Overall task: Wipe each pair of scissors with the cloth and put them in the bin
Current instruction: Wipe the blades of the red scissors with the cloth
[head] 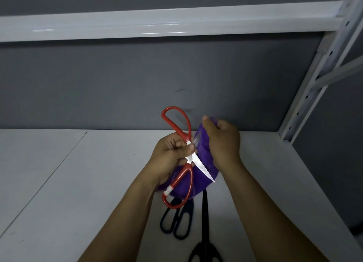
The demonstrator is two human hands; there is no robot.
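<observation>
My left hand (172, 155) grips red-handled scissors (177, 128) at the pivot, held above the shelf with the blades spread wide. One blade points down and to the right. The other blade runs up into a purple cloth (204, 153), which my right hand (222, 142) holds folded round it. Below my hands, two black pairs lie on the white shelf (78, 173): a short pair with oval handles (176, 220) and a long pair (205, 232). No bin is in view.
A grey back wall (137, 81) rises behind the shelf. A white metal beam (157, 26) crosses overhead. A perforated white upright (306, 96) stands at the right, where the shelf ends.
</observation>
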